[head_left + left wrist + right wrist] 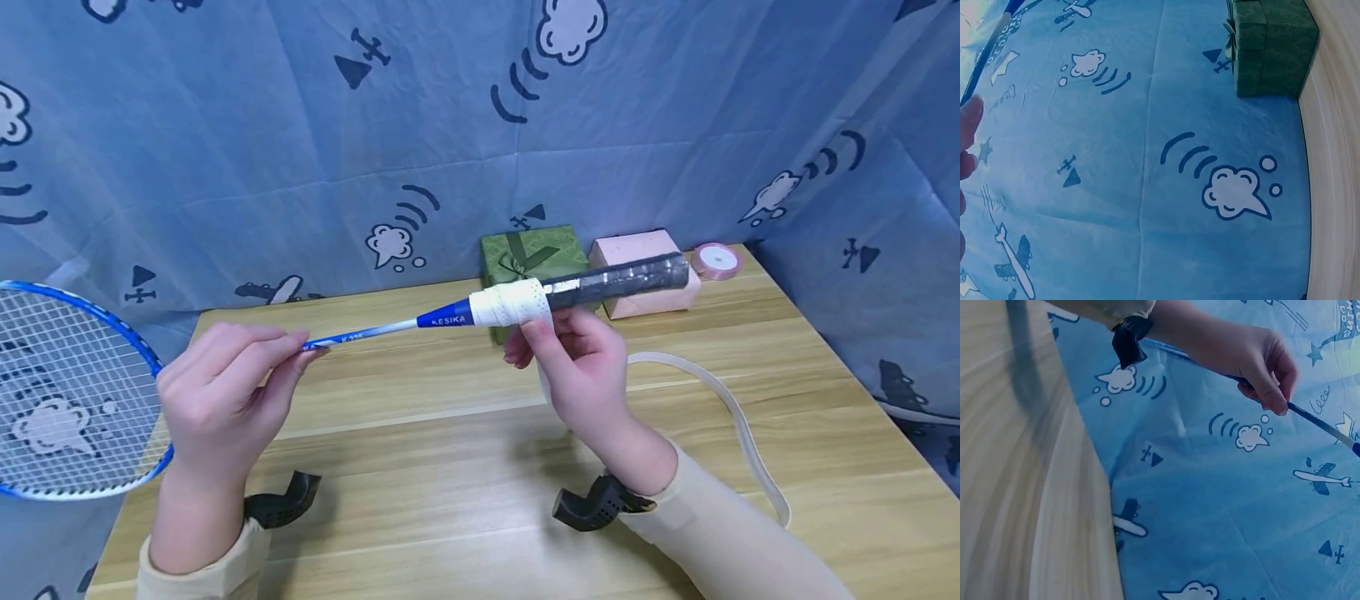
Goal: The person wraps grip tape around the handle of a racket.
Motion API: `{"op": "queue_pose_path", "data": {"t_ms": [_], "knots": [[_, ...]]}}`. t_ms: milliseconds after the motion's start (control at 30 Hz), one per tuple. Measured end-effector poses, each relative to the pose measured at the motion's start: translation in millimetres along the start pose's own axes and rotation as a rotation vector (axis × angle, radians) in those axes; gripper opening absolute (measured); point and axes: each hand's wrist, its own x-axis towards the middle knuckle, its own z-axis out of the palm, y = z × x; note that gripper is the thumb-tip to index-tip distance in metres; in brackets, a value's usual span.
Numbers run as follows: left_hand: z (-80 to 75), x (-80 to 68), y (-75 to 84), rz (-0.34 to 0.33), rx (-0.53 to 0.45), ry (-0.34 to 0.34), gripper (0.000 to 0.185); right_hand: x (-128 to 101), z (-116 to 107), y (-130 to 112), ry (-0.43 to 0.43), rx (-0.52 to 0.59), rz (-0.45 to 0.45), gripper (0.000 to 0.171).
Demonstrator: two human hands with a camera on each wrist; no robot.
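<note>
A blue and white badminton racket [450, 314] is held up sideways over the table, its strung head at the far left. My left hand [225, 392] pinches the thin shaft between thumb and fingers; the right wrist view shows that left hand [1266, 369] on the shaft [1316, 419] too. White perforated grip tape [495, 304] is wound round the handle's lower part, beside the blue cone. My right hand [581, 367] pinches the tape at the last turn, thumb in front, other fingers partly hidden below. Beyond it, the black handle [622, 281] shows uncovered.
The tape's loose tail [738, 408] curves over the wooden table [420, 500] right of the hand. Behind the handle stand a green gift box [536, 250] with a bow, a pink box [633, 246] and a pink ribbon roll [716, 260]. A patterned blue curtain [262, 167] hangs behind.
</note>
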Motion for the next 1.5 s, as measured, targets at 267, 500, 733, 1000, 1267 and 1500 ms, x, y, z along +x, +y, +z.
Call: {"op": "queue_pose_path", "data": {"t_ms": [267,500,733,1000,1267,1500], "knots": [[0.3,1.0,-2.3,0.039,-0.008,-0.031,0.042,1,-1,3,-0.010,-0.089,-0.086,0.031],[-0.8,4.6,-1.9,0.038,-0.024,-0.030,0.043,-1,2,3,0.009,-0.100,-0.101,0.043],[-1.2,6.3,-1.5,0.036,-0.043,-0.042,0.044,-1,2,3,-0.009,-0.034,-0.195,0.041],[-2.5,6.4,-1.8,0.038,-0.062,-0.060,0.045,1,2,2,0.010,-0.130,-0.161,0.041],[-5.7,4.3,-3.0,0.056,-0.075,-0.150,0.044,3,0,3,0.003,-0.093,-0.113,0.039],[-10.7,1.4,-7.4,0.057,-0.058,-0.195,0.043,2,-3,4,-0.016,-0.074,-0.032,0.041]]}}
